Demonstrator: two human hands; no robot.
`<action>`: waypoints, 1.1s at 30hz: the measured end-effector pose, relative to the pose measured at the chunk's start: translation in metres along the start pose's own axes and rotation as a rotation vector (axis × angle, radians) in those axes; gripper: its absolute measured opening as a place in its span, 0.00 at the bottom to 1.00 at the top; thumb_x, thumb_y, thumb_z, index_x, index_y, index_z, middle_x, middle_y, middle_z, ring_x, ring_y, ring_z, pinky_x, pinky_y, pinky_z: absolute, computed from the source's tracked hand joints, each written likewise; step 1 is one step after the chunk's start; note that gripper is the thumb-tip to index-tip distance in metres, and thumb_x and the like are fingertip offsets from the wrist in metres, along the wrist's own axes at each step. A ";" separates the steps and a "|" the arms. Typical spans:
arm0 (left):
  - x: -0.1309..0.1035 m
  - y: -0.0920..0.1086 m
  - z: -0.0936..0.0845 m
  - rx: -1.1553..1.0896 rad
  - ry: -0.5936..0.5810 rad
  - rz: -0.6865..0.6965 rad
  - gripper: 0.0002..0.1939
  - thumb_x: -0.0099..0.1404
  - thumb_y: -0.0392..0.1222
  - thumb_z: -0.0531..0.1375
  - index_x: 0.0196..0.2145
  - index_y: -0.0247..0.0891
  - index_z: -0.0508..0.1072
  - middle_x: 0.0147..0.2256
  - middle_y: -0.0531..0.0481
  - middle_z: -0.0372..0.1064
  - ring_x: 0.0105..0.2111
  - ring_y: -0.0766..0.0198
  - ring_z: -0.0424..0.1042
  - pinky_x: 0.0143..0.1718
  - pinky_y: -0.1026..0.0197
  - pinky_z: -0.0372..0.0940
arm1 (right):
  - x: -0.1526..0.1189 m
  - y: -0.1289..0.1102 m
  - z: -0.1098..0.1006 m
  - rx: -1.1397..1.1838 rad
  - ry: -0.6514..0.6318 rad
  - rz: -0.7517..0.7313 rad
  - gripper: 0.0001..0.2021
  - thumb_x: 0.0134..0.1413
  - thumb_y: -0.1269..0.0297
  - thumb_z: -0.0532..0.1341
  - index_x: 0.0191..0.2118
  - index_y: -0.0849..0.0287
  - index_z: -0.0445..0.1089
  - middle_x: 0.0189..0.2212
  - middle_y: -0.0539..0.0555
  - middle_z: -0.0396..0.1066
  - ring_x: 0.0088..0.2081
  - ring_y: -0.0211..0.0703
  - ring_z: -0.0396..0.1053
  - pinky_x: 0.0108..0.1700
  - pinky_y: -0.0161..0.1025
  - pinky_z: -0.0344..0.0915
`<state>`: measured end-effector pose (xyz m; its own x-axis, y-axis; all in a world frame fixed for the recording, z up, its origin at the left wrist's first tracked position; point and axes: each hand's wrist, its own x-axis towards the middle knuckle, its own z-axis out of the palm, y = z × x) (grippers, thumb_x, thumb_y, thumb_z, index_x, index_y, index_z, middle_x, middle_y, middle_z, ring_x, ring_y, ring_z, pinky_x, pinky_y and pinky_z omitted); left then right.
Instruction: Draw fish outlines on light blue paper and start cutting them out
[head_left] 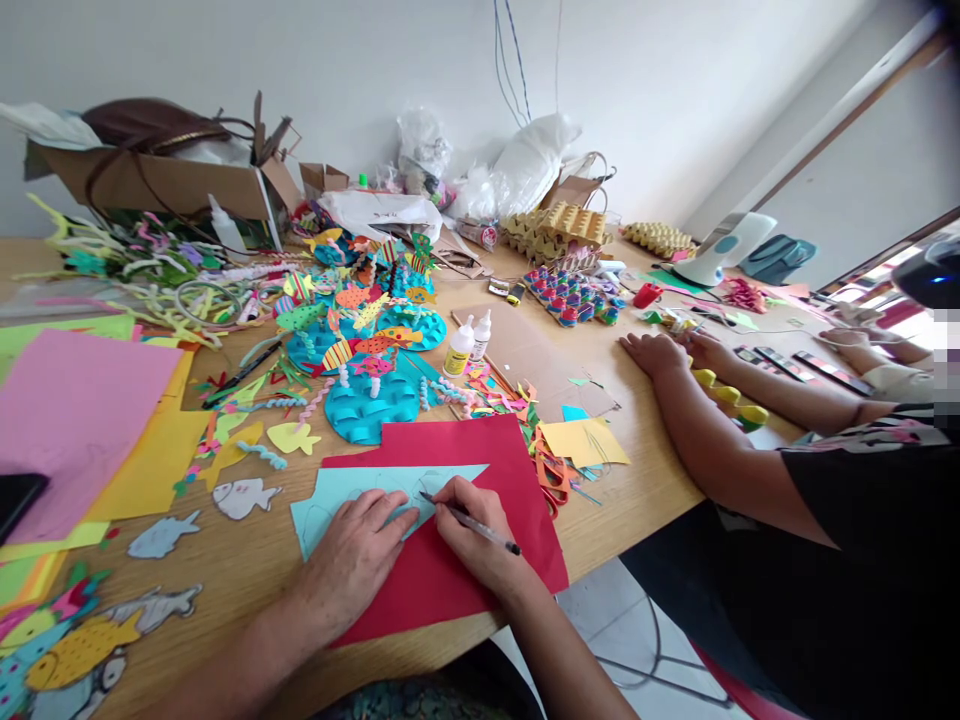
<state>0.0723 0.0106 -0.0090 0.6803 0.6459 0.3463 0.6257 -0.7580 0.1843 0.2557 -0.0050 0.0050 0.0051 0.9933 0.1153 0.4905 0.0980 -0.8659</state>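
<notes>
Dark patterned cloth at my lap [420, 700] lies nearest, below the near edge of the wooden table [630, 510]. On the red sheet [412, 590], the landmark for all positions given, rests a light-blue sheet [330, 495] bearing thin curved outlines. My left hand [360, 545] lies palm down on the light-blue sheet, fingers extended and grasping nothing; my right hand [480, 560] grips a pen [484, 531] between thumb and fingers, its tip at the light-blue sheet. Just to the right of the red sheet are orange-handled scissors [551, 475] and a piece of yellow-orange paper [589, 440]. Just beyond its far edge sits a bright-blue scalloped disc [371, 405], with two small glue bottles [459, 348] farther back. To its left lie cut-out fish: one yellow [294, 438], one whitish with a dark outline [246, 498] and one grey-blue [163, 536]; farther left is a pink sheet [90, 420]. Well beyond it stand a painted egg tray [570, 295], stacked plain egg trays [559, 232] and, toward the far left, a cardboard box [180, 185]. Well to its right, a co-worker's hand [656, 352] rests at the table.
</notes>
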 end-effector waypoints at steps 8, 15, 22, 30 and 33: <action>0.000 0.000 0.000 -0.017 0.012 0.011 0.16 0.63 0.30 0.52 0.47 0.40 0.69 0.45 0.47 0.68 0.44 0.55 0.65 0.41 0.54 0.65 | 0.000 0.000 0.000 -0.014 0.001 -0.011 0.05 0.44 0.70 0.52 0.25 0.59 0.65 0.17 0.45 0.60 0.19 0.33 0.56 0.23 0.30 0.53; 0.000 0.000 0.000 -0.023 0.019 0.010 0.15 0.64 0.31 0.51 0.46 0.40 0.70 0.45 0.47 0.68 0.44 0.56 0.65 0.40 0.55 0.64 | -0.001 -0.001 -0.001 -0.017 0.003 -0.013 0.05 0.44 0.71 0.52 0.25 0.59 0.65 0.17 0.45 0.60 0.19 0.33 0.55 0.22 0.29 0.52; 0.000 0.000 0.001 -0.014 0.022 0.001 0.16 0.64 0.31 0.51 0.46 0.41 0.70 0.45 0.48 0.69 0.44 0.56 0.65 0.40 0.55 0.64 | 0.000 -0.001 -0.001 -0.025 0.008 -0.005 0.05 0.45 0.70 0.53 0.25 0.59 0.65 0.17 0.45 0.60 0.20 0.33 0.56 0.23 0.30 0.53; 0.000 -0.001 0.001 -0.015 0.008 -0.003 0.16 0.65 0.31 0.49 0.46 0.41 0.71 0.45 0.47 0.69 0.44 0.57 0.65 0.40 0.56 0.65 | -0.001 -0.001 -0.001 -0.017 0.012 -0.008 0.05 0.44 0.71 0.53 0.25 0.58 0.65 0.17 0.45 0.61 0.19 0.33 0.56 0.23 0.30 0.53; 0.001 -0.001 0.000 0.000 0.003 0.005 0.16 0.65 0.31 0.49 0.46 0.41 0.71 0.45 0.47 0.69 0.44 0.57 0.65 0.40 0.56 0.65 | 0.000 -0.001 -0.001 -0.020 -0.002 -0.012 0.05 0.44 0.70 0.53 0.25 0.58 0.65 0.17 0.45 0.61 0.19 0.34 0.57 0.23 0.30 0.53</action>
<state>0.0719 0.0116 -0.0087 0.6821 0.6420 0.3500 0.6225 -0.7610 0.1827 0.2558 -0.0055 0.0064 -0.0030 0.9922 0.1247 0.5076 0.1090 -0.8547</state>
